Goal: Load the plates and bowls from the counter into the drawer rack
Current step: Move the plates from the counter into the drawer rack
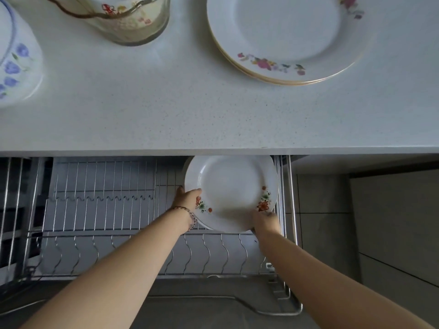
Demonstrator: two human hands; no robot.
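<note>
A white plate with red flower prints (230, 193) is held over the right end of the wire drawer rack (107, 210), below the counter edge. My left hand (187, 198) grips its left rim, thumb on the face. My right hand (264, 222) grips its lower right rim. Another plate edge shows just behind it on the left. On the counter (166, 110) sits a stack of white floral plates with gold rims (285, 36) at the back right. A white bowl with blue flowers (16, 58) stands at the far left.
A clear glass bowl with a floral print (123, 17) stands at the back of the counter, left of the plate stack. The rack's wire slots run leftward from the held plate. A tiled floor and cabinet front (380, 222) lie to the right of the drawer.
</note>
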